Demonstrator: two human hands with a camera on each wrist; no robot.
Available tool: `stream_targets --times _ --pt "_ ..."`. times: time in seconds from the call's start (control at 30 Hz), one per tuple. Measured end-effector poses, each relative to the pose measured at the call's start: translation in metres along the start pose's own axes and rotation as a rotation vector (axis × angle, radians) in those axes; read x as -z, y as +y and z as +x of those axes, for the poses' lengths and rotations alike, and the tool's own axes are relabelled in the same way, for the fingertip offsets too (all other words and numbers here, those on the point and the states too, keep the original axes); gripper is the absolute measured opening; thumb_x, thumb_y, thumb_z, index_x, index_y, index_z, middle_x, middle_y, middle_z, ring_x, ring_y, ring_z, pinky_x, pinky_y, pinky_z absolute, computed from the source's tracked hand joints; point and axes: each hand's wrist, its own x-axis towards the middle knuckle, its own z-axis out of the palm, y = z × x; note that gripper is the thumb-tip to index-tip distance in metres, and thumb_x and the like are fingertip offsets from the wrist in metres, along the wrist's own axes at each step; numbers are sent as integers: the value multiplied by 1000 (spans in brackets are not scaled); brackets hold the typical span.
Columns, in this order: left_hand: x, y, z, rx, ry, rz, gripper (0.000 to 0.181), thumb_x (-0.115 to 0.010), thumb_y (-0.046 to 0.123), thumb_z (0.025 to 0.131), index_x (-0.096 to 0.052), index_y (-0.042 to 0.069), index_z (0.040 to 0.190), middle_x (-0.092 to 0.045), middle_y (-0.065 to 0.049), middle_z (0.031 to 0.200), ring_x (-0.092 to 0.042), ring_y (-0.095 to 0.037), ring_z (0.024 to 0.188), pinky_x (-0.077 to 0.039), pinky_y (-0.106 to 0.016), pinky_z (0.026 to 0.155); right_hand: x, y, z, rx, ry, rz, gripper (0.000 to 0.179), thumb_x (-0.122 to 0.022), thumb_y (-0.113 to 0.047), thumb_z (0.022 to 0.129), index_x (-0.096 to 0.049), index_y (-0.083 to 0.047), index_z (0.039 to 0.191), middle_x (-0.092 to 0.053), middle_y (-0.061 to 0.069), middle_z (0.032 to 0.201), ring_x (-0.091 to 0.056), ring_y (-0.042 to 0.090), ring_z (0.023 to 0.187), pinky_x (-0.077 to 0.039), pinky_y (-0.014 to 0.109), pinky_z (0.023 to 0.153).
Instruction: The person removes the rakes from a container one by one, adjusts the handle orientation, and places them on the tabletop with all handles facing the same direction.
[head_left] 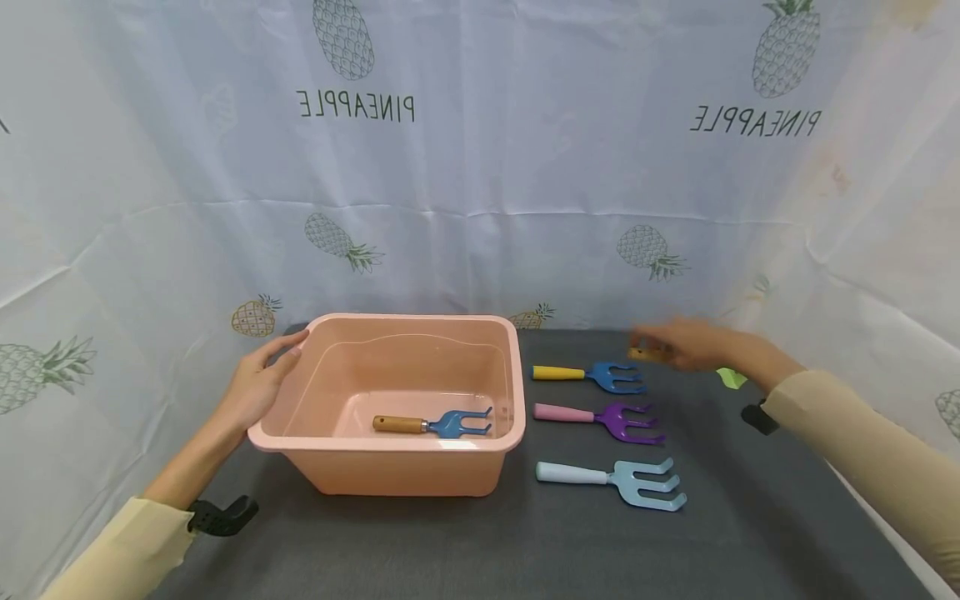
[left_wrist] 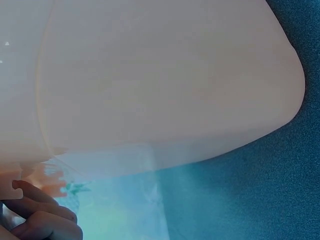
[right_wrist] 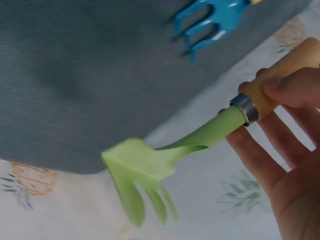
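My left hand (head_left: 258,383) grips the left rim of a peach-coloured plastic basin (head_left: 405,471), its fingers (left_wrist: 47,220) bent at the edge in the left wrist view. Inside the basin lies a blue hand fork (head_left: 450,424) with a wooden handle. Over the back right of the table, my right hand (head_left: 693,343) holds a light green hand fork (right_wrist: 140,162) by its wooden handle (right_wrist: 280,80). The thumb presses on that handle from above, and the tines point away from the palm. The hand is blurred in the head view.
Right of the basin, three hand forks lie in a column on the dark table (head_left: 420,550): a blue one with a yellow handle (head_left: 558,373), a purple one with a pink handle (head_left: 564,413), and a pale blue one (head_left: 637,483). A white pineapple-print curtain (head_left: 480,150) hangs behind.
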Motion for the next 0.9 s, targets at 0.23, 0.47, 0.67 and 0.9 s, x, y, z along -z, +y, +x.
stream_targets --times 0.23,0.47,0.67,0.9 --pt "1 0 -1 16 -14 -6 57 -32 50 102 -29 23 153 -22 -18 158 -39 -45 133 -44 -56 96 -17 14 -10 -23 -61 33 42 -61 6 82 -60 -23 112 -70 1 91 -59 10 71 -53 33 64" --pt "1 -1 -1 24 -18 -13 58 -33 51 102 -28 23 153 -20 -18 159 -37 -46 134 -42 -59 96 -36 25 -16 -60 -91 57 40 -56 8 85 -60 -20 114 -66 1 94 -55 12 78 -51 35 67" --pt "0 -1 -1 25 -21 -19 58 -33 51 102 -28 23 153 -18 -17 160 -35 -46 136 -41 -59 98 -54 37 -24 -83 -83 55 42 -57 10 83 -61 -18 113 -67 5 97 -62 18 83 -54 42 70" --pt "0 -3 1 12 -7 -12 57 -33 49 102 -30 22 152 -20 -16 160 -34 -45 137 -39 -60 99 -76 49 -30 -74 -32 35 52 -60 15 72 -61 -18 111 -66 6 93 -64 23 83 -54 43 69"
